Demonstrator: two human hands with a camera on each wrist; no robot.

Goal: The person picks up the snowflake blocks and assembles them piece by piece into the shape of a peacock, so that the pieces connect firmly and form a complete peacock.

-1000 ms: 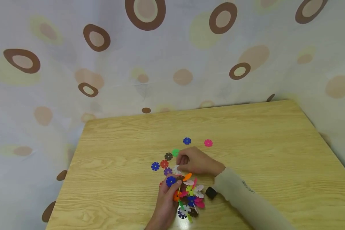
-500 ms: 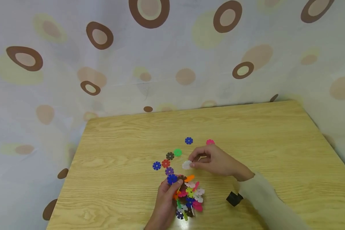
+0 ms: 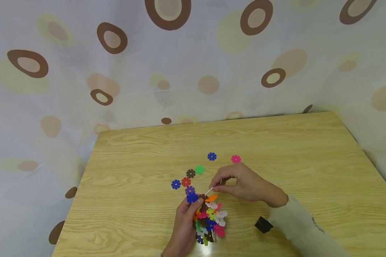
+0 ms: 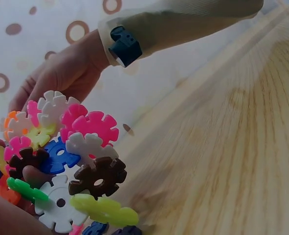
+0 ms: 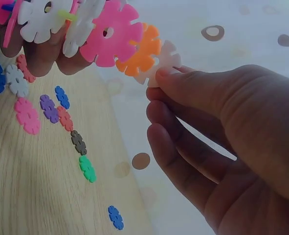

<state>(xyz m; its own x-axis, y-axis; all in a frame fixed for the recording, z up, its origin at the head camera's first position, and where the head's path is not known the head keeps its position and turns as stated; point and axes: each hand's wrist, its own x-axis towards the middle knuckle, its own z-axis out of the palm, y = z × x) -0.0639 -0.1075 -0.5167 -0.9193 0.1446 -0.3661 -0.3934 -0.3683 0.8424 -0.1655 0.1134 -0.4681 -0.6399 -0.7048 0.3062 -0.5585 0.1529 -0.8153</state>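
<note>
The clustered discs (image 3: 211, 218) hide fingers of the left hand (image 3: 184, 219), while the right hand (image 3: 248, 184) covers part of a white disc (image 5: 167, 55). I can't read the tiny lettering (image 3: 317, 225) on the sleeve (image 3: 297, 223); the worktop (image 3: 125, 200) is cut off at its near side.

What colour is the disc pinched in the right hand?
White. The disc in the right hand shows best in the right wrist view.

Spotted pale wall (image 3: 183, 53), wood-grained table (image 3: 296, 150)
</note>
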